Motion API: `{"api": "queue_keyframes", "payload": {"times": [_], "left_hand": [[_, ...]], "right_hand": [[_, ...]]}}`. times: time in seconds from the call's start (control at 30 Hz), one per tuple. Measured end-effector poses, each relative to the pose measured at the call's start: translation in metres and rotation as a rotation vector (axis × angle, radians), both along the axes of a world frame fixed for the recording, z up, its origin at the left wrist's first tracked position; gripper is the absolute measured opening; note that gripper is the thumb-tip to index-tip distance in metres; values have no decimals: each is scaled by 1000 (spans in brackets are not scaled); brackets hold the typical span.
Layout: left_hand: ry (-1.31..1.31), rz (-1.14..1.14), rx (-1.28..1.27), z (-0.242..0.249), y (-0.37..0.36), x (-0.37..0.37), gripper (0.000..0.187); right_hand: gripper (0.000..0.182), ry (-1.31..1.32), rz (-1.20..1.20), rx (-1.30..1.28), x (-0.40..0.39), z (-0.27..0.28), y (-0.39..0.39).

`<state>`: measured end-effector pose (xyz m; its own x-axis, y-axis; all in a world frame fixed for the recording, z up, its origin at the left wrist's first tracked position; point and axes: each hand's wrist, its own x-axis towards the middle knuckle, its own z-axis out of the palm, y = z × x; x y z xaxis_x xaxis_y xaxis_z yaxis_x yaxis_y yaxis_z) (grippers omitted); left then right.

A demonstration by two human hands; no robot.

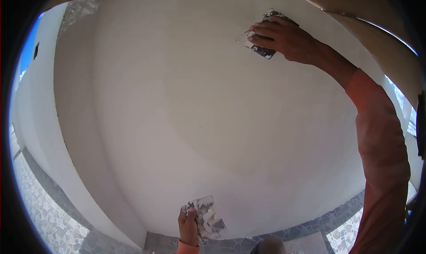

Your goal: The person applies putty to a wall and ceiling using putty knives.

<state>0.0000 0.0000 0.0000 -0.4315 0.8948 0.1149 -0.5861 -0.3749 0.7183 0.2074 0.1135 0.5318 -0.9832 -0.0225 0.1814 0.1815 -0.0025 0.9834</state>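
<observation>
While my right hand [290, 40] is reaching high on the pale wall [199, 89], its fingers are lying nearly straight and slightly apart over the back of a flat, smeared upper plate [262, 50]. I am holding this plate tilted, its face appearing to lie against the wall; white residue is marking its dark surface and edges. The thumb's placement is hidden, so its share of the grip I cannot tell. Low in the view, my left hand [188, 229] is closing around the left edge of a second, lower plate [217, 232], the thumb resting on the near face and the other fingers mostly hidden behind. This plate is carrying white paste [209, 216] in an uneven patch over grey, streaked areas. The two plates are standing well apart, one above and to the right of the other. Between them, a faintly darker, yellowish area [217, 116] is showing on the wall, its lower border curving. An orange-red sleeve [382, 143] is covering my right arm down to near the wrist; a similar cuff [188, 248] is showing at the left wrist. Below the wall, stone-patterned paving [55, 225] is running along the base and out to the left.
</observation>
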Motion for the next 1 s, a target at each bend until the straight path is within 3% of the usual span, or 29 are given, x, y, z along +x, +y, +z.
{"api": "queue_keyframes", "payload": {"times": [0.17,0.2,0.4,0.5,0.63,0.67,0.77,0.87,1.0], "left_hand": [[-58,-15,9,18,-6,17,18],[-43,-14,5,18,-8,6,18],[-62,-22,10,9,-4,5,17],[-54,-23,15,11,-2,4,16],[-75,-27,18,15,-5,6,16],[-81,-26,27,15,-5,6,16],[-50,-36,10,17,-8,2,16],[-55,-9,13,12,-5,4,17],[-64,-29,58,7,-2,6,17]], "right_hand": [[63,156,104,-131,-29,13,-32],[51,153,227,-64,-38,15,-28],[57,385,-43,-314,-109,32,-28],[58,330,-104,-241,-121,20,-22],[59,240,-62,-162,-98,-3,-3],[46,136,121,-24,-80,-10,14],[51,26,133,17,-41,-35,10],[51,56,-7,-240,-29,-34,-9],[53,396,101,-297,-47,-1,-20]]}}
